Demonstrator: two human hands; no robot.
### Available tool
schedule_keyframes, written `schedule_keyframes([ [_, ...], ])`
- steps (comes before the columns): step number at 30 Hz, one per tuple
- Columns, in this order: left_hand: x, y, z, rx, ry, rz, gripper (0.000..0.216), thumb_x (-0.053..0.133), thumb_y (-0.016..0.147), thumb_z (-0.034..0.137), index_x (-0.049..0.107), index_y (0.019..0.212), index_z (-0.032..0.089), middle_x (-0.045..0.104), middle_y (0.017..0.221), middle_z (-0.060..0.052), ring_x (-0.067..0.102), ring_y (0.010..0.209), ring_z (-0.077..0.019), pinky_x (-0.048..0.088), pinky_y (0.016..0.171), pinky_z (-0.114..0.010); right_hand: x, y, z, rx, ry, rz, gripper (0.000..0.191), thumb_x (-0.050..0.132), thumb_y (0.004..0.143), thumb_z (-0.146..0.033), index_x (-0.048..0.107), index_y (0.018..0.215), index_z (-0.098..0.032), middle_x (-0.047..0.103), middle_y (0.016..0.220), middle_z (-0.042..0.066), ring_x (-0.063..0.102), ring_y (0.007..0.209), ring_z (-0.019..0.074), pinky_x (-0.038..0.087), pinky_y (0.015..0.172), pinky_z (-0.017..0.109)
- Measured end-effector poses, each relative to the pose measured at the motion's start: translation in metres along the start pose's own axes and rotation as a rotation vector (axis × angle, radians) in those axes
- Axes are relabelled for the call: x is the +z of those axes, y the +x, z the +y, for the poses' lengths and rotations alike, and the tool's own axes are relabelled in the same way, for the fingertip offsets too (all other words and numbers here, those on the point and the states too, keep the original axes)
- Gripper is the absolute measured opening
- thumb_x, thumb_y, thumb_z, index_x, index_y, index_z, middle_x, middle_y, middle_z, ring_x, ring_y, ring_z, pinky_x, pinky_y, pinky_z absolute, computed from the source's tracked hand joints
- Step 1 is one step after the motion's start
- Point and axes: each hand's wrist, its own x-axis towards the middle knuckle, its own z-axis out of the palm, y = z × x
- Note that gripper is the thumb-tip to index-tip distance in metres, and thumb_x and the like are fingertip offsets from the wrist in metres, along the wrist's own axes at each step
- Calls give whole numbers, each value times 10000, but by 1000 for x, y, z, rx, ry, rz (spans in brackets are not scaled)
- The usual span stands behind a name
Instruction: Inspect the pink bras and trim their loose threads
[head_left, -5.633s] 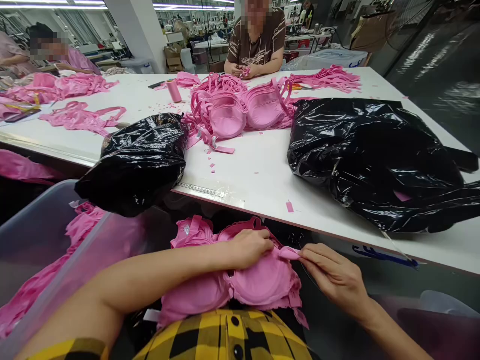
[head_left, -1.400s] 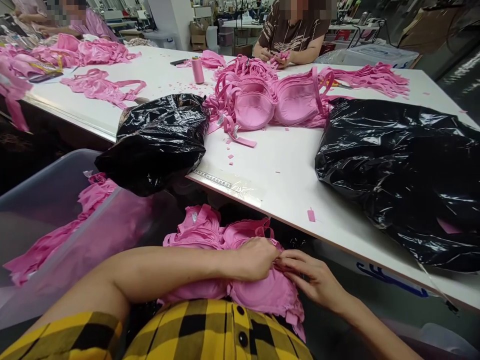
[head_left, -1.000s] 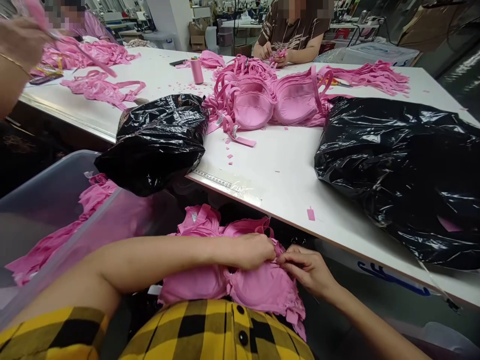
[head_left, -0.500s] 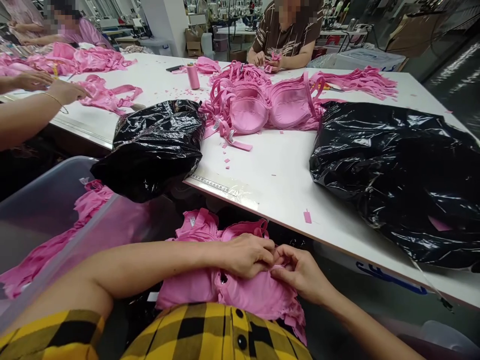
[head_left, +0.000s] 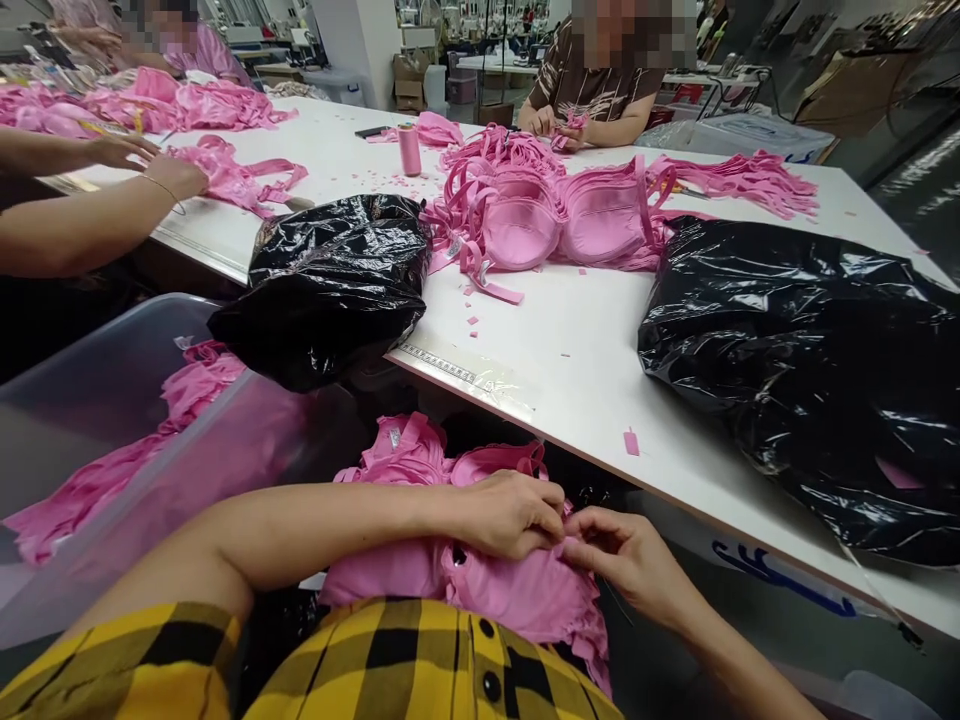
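Note:
A pink bra (head_left: 517,600) lies on my lap below the table edge, on top of more pink bras (head_left: 409,455). My left hand (head_left: 510,515) rests on its upper edge with fingers curled, pinching the fabric. My right hand (head_left: 630,560) meets it from the right, fingertips pinched on the same edge of the bra. What the fingertips grip between them is too small to make out.
The white table (head_left: 577,370) carries two black plastic bags (head_left: 330,285) (head_left: 817,360), a stack of pink bras (head_left: 555,215), pink straps (head_left: 735,175) and a thread spool (head_left: 409,150). A clear bin (head_left: 112,440) with pink fabric stands at my left. Other people's hands (head_left: 150,170) work across the table.
My hands stay pinched together on the bra's edge, shifting only slightly. A co-worker's arms at the left have come down onto the table. The view has shifted a little.

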Motion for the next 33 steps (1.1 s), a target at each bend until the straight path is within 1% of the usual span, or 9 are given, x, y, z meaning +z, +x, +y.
schedule_keyframes([
  [8, 2, -2, -3, 91, 37, 1, 147, 580, 782, 116, 702, 831, 181, 648, 933, -23, 607, 774, -121, 456, 623, -185, 3, 1, -6, -47, -192, -59, 246, 595, 784, -392, 677, 756, -162, 633, 725, 23, 548, 703, 176, 423, 649, 252],
  [14, 4, -5, 4, 144, 10, 94, 150, 540, 812, 139, 684, 791, 174, 632, 853, -39, 577, 769, -126, 459, 668, -203, 12, -3, -10, -26, 35, -75, 346, 574, 789, -467, 658, 703, -143, 545, 614, 4, 461, 571, 126, 373, 532, 232],
  [16, 0, -8, 8, 57, -15, 172, 143, 531, 822, 169, 667, 776, 165, 620, 899, -59, 564, 853, -148, 457, 758, -235, 12, -6, -10, 0, 45, -53, 324, 597, 778, -459, 649, 704, -148, 518, 608, -9, 429, 556, 112, 358, 521, 226],
  [19, -11, -11, 7, -338, -73, 241, 140, 593, 789, 277, 632, 854, 159, 597, 928, -64, 543, 892, -179, 452, 775, -278, 10, -8, -10, -27, -51, 10, 300, 603, 777, -440, 637, 680, -158, 505, 624, -9, 428, 589, 120, 364, 550, 231],
  [22, -20, -9, 1, -591, -219, -4, 297, 618, 736, 454, 603, 751, 158, 556, 696, 0, 503, 637, -139, 398, 549, -229, 9, -7, -9, -59, -118, 28, 310, 586, 786, -446, 640, 668, -165, 520, 641, 3, 451, 606, 135, 373, 554, 236],
  [25, -21, -3, -4, -587, -381, -124, 393, 560, 782, 427, 485, 511, 152, 378, 483, 50, 331, 454, -75, 249, 430, -210, 10, -6, -10, -82, -184, 61, 288, 585, 794, -424, 648, 672, -171, 560, 678, 19, 499, 641, 154, 394, 581, 245],
  [28, -14, 2, -4, -579, -403, -15, 424, 551, 798, 335, 415, 443, 147, 317, 437, 56, 272, 432, -63, 211, 423, -216, 12, -7, -14, -138, -308, 87, 269, 578, 807, -391, 649, 657, -180, 557, 651, 18, 514, 622, 156, 391, 577, 252],
  [31, -6, 5, -1, -567, -363, 66, 420, 570, 790, 306, 425, 432, 143, 315, 425, 57, 289, 441, -67, 216, 442, -223, 15, -7, -16, -175, -372, 28, 278, 558, 825, -358, 626, 620, -184, 543, 625, 11, 514, 603, 149, 386, 563, 246],
  [33, -3, 6, -1, -561, -336, 90, 402, 573, 787, 275, 445, 431, 138, 314, 425, 58, 303, 448, -69, 218, 456, -228, 15, -6, -15, -191, -389, 69, 269, 541, 833, -344, 618, 632, -183, 549, 638, 18, 524, 617, 156, 396, 571, 250],
])
